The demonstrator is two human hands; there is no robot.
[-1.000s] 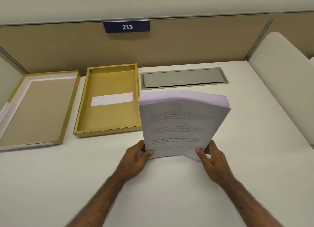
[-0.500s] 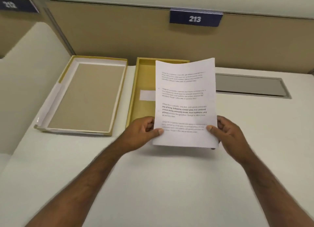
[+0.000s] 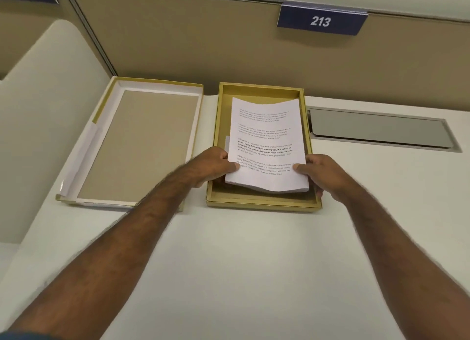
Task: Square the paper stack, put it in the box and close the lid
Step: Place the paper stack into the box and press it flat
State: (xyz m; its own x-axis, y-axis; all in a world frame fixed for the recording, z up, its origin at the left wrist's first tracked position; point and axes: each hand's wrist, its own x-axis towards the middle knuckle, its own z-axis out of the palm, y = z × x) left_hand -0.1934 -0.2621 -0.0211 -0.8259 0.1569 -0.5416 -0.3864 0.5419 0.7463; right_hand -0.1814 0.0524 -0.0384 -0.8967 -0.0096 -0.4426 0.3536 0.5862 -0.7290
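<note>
A white paper stack [image 3: 265, 141] with printed text lies face up inside the open gold box [image 3: 262, 203], its near end slightly raised and bowed. My left hand [image 3: 213, 165] grips the stack's near left edge, thumb on top. My right hand [image 3: 321, 174] grips the near right edge, fingers over the box's right wall. The lid [image 3: 142, 141] lies upside down on the desk just left of the box, showing its brown inside and white rim.
A grey metal cable hatch [image 3: 379, 129] is set into the white desk right of the box. A beige partition with a blue "213" sign [image 3: 321, 20] rises right behind. A white curved divider [image 3: 40, 105] stands on the left.
The paper stack has gone from upright on the desk, over to the left, and down into the gold box. Both hands have kept hold of it. The view has swung left.
</note>
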